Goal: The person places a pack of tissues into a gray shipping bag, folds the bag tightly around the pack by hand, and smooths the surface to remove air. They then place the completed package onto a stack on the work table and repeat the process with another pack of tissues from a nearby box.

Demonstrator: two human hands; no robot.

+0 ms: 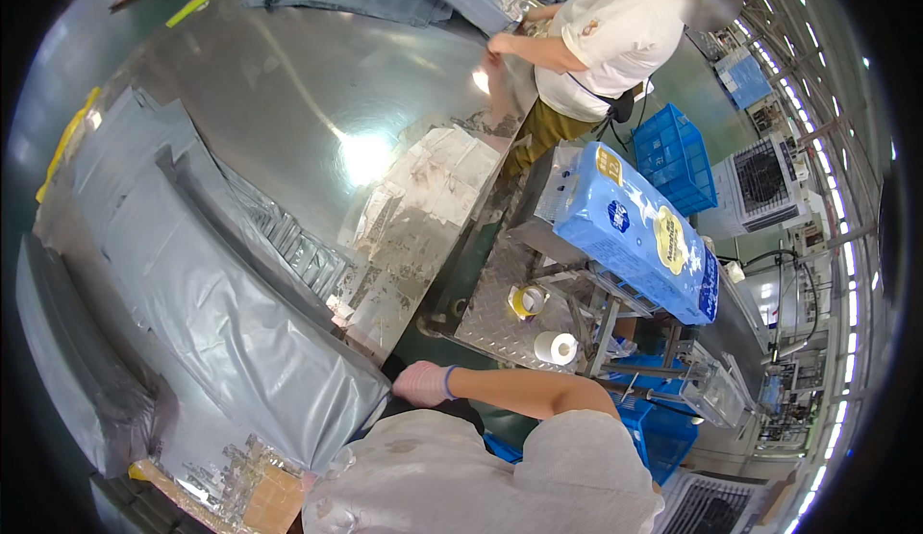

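My right hand (423, 384), in a pink glove with a blue cuff, is at the near right corner of a stack of grey plastic bags (240, 342). Its fingers look curled, and what they hold, if anything, is hidden. Of my left hand (307, 483) only a small pinkish patch shows beside my shirt, close to the near edge of the bags; its fingers are hidden. The bags lie long and creased across the metal table (279, 92), their top sheet wrinkled. Folded grey layers (308, 255) stick out along the stack's right side.
Another grey bag stack (72, 361) hangs at the left edge. On the right, a blue printed package (635, 231) rests on a machine, above a tape roll (529, 301) and a white roll (556, 347). A co-worker (615, 39) stands at the far side; blue crates (673, 159) are behind.
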